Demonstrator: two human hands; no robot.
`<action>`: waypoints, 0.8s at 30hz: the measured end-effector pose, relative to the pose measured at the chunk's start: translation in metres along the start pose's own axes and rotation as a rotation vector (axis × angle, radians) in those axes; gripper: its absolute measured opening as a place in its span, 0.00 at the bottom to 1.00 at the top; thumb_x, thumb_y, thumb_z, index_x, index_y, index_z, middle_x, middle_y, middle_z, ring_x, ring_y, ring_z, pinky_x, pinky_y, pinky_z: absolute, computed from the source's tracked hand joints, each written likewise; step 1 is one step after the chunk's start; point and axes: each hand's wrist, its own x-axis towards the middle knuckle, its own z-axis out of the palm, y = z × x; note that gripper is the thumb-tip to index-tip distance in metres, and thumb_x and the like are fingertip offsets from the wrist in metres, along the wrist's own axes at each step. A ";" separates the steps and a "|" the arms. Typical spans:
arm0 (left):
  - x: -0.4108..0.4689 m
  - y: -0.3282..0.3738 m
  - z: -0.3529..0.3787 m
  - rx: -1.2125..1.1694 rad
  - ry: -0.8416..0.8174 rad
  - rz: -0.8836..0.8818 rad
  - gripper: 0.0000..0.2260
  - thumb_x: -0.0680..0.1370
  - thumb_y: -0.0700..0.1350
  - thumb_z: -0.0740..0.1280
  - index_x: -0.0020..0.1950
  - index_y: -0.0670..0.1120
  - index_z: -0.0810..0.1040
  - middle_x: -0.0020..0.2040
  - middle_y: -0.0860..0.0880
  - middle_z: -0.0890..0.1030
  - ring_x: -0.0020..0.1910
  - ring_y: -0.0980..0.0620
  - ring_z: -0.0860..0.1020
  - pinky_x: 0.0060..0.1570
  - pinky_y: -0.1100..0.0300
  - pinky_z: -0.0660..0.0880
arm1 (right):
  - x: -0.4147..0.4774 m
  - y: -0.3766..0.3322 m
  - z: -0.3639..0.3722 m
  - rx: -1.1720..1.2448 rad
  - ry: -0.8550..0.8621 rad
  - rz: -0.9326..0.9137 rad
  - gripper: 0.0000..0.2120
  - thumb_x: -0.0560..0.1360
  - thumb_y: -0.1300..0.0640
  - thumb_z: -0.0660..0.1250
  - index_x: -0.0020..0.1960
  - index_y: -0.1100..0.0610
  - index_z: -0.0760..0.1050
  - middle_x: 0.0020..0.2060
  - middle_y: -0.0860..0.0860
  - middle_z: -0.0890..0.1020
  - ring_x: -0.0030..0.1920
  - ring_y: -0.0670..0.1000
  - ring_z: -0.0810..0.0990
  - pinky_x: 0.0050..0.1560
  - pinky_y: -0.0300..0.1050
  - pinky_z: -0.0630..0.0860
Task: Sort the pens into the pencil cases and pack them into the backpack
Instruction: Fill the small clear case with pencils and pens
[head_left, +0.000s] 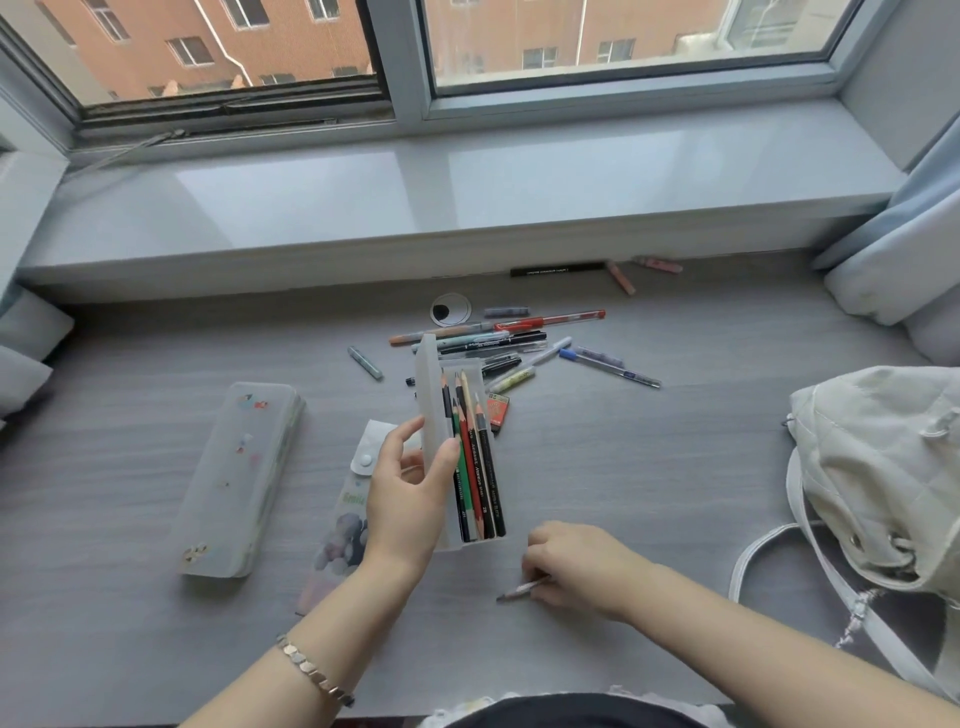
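My left hand (410, 488) grips an open translucent pencil case (434, 410), its lid raised, with several pencils (475, 467) inside. Low on the grey desk, my right hand (571, 564) pinches a thin grey pencil (522, 590) lying on the surface. A pile of loose pens (498, 338) lies behind the case. A second frosted case (244, 480) with stickers lies shut to the left. A flat printed pouch (343, 519) sits partly under my left hand. The pale backpack (893, 478) rests at the right edge.
A black pen (558, 270) and pink markers (657, 265) lie by the windowsill (415, 208). A desk cable hole (450, 309) sits behind the pens. A small orange box (497, 408) lies beside the case. Curtains (893, 249) hang at right.
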 end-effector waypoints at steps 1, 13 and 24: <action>-0.001 0.001 -0.001 -0.005 0.007 0.000 0.14 0.74 0.45 0.68 0.59 0.53 0.73 0.46 0.46 0.79 0.46 0.51 0.78 0.42 0.66 0.71 | 0.002 0.004 -0.001 0.031 0.050 0.069 0.11 0.74 0.56 0.61 0.53 0.58 0.77 0.54 0.56 0.77 0.57 0.56 0.74 0.50 0.47 0.71; -0.013 0.013 0.007 -0.090 -0.032 0.039 0.12 0.75 0.43 0.66 0.53 0.58 0.73 0.46 0.46 0.80 0.45 0.55 0.80 0.38 0.72 0.74 | 0.005 -0.030 -0.057 0.837 0.688 0.328 0.06 0.71 0.59 0.71 0.47 0.57 0.79 0.35 0.51 0.80 0.33 0.46 0.78 0.37 0.39 0.78; -0.016 0.017 0.013 0.001 -0.102 -0.013 0.12 0.74 0.49 0.69 0.53 0.62 0.71 0.50 0.47 0.78 0.48 0.55 0.78 0.45 0.70 0.75 | 0.009 -0.024 -0.052 1.339 0.651 0.492 0.16 0.77 0.49 0.59 0.54 0.61 0.76 0.38 0.48 0.79 0.38 0.45 0.76 0.34 0.37 0.74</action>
